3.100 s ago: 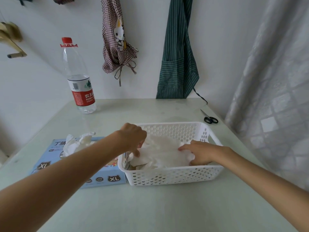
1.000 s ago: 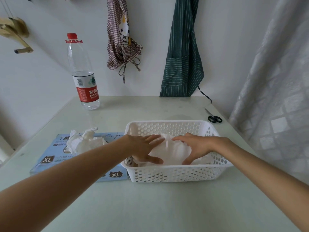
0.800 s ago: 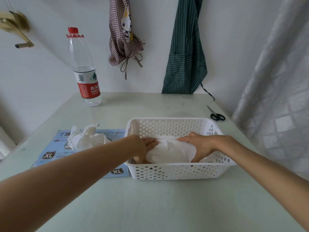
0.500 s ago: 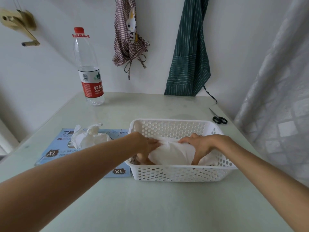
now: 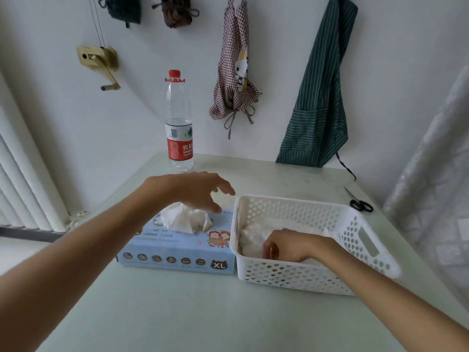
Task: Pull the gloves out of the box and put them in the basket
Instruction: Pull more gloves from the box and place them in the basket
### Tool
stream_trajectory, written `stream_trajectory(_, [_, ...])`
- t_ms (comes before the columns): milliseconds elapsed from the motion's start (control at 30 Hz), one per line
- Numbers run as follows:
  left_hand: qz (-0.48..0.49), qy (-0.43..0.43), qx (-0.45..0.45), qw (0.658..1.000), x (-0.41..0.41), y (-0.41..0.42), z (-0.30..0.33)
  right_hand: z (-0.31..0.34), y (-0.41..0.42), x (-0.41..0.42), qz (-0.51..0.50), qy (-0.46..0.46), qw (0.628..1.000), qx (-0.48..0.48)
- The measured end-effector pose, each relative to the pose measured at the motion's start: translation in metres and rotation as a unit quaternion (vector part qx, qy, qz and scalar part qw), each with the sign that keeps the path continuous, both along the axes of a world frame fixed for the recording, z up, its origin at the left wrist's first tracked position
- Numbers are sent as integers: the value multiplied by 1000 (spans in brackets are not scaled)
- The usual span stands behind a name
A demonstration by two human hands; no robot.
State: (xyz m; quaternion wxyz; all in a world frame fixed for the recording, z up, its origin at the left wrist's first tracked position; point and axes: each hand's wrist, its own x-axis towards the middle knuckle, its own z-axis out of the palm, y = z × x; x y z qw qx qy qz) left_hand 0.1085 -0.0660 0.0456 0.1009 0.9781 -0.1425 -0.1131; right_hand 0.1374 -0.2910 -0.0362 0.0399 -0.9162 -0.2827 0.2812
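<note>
Left hand (image 5: 195,190) above the glove box, right hand (image 5: 286,243) down in the basket.

Centre frame: left hand hovering with fingers loosely spread, holding nothing, just over the crumpled white gloves (image 5: 185,219) poking from the top slot of the flat light-blue cardboard box marked XL (image 5: 177,247). Right of that, touching the box's end: white perforated plastic basket (image 5: 355,232), holding a heap of white gloves (image 5: 253,237); right hand inside, fingers curled down onto that heap, true grip impossible to tell. Upper centre: clear plastic water bottle with red cap and red label (image 5: 179,123), upright on the pale green tabletop (image 5: 203,313). Far right edge of the table: black-handled scissors (image 5: 360,204).
</note>
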Motion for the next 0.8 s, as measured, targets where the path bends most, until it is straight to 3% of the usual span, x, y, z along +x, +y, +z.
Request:
stream_trajectory(100, [69,11,-4,998,-16,50,-10,34,-2,6,-13,30,999,2])
stream_trajectory(233, [126,59,-2,990,-36,95,-39,72,36,2,-55,-160,972,162])
stream_trajectory(333, [123,16,-17,992,-44,104,-63,67,98,-16,-10,-208,940,270])
stream_trajectory(467, [150,-19,-32,988,-46,111,-84,45,155,-23,119,-216,956,162])
stream_trajectory(567, [168,-16,-45,985,-51,108,-86,46,161,-13,82,-292,937,171])
stream_trajectory(667, [169,-18,-53,984,-49,113,-90,61,150,-2,-46,-261,911,316])
stream_trajectory(800, [156,-32,-72,985,-48,116,-94,67,127,-1,26,-135,973,185])
